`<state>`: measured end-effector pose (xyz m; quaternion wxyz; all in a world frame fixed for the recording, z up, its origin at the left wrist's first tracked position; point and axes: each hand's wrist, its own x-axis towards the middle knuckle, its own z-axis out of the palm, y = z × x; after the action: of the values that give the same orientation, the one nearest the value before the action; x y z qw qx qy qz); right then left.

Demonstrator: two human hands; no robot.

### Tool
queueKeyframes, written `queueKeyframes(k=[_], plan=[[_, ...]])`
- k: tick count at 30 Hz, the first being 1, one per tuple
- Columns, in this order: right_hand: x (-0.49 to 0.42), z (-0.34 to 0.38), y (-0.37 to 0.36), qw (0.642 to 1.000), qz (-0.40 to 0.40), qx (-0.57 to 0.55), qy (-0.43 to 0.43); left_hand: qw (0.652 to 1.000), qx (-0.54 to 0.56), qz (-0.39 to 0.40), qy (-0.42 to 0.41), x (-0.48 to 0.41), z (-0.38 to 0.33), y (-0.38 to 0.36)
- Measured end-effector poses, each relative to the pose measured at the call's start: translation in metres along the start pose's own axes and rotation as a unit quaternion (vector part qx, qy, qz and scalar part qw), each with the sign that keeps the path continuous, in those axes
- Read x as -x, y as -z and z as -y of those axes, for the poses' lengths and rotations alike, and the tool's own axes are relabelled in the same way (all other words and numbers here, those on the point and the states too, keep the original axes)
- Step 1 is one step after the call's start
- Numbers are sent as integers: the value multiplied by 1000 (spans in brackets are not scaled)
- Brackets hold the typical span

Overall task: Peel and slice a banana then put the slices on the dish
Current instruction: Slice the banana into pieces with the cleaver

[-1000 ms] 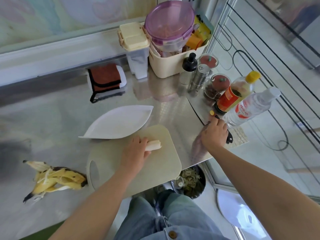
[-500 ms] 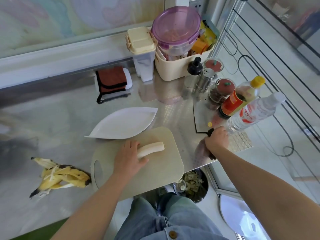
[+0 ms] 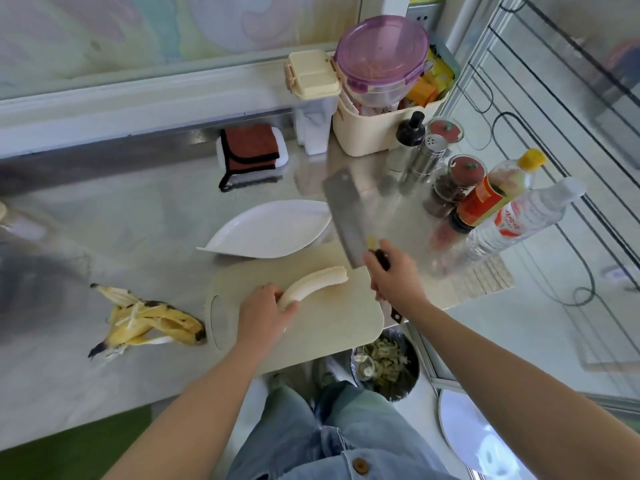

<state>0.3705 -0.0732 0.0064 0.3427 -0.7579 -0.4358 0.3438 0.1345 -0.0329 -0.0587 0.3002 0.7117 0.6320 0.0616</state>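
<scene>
A peeled, pale banana [image 3: 317,281] lies on the beige cutting board [image 3: 332,320]. My left hand [image 3: 265,315] holds its near end down on the board. My right hand [image 3: 394,277] grips the dark handle of a cleaver [image 3: 346,216], whose broad steel blade is raised above the board's far right corner, just right of the banana's cut end. The white leaf-shaped dish [image 3: 270,230] sits empty just behind the board. The empty yellow peel [image 3: 152,322] lies on the steel counter to the left.
Bottles [image 3: 491,195], spice jars [image 3: 457,178] and a shaker [image 3: 431,155] crowd the counter's right side. A cream caddy [image 3: 374,129] with a purple-lidded container stands at the back. A brown cloth [image 3: 251,150] lies behind the dish. A metal bowl of scraps [image 3: 386,362] sits below the counter edge.
My right hand lifted the cleaver off the counter at the right and brought it over to the board. My left hand slid back along the banana, uncovering more of it.
</scene>
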Motion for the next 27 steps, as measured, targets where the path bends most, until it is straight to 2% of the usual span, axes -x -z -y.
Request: queueKeyframes(k=[4,8,13,27], plan=[[24,5,-20,983,85,142,78,1000,19,-10,-11,8,2,-5],[42,-4,-35,958,76,246,126,1000,17,-12,-1,12,5,-6],[58,-3,-40,948,70,281,133,999,32,-20,-2,12,7,-8],[69,-3,-48,903,118,399,106,998,55,-20,-3,12,8,-13]])
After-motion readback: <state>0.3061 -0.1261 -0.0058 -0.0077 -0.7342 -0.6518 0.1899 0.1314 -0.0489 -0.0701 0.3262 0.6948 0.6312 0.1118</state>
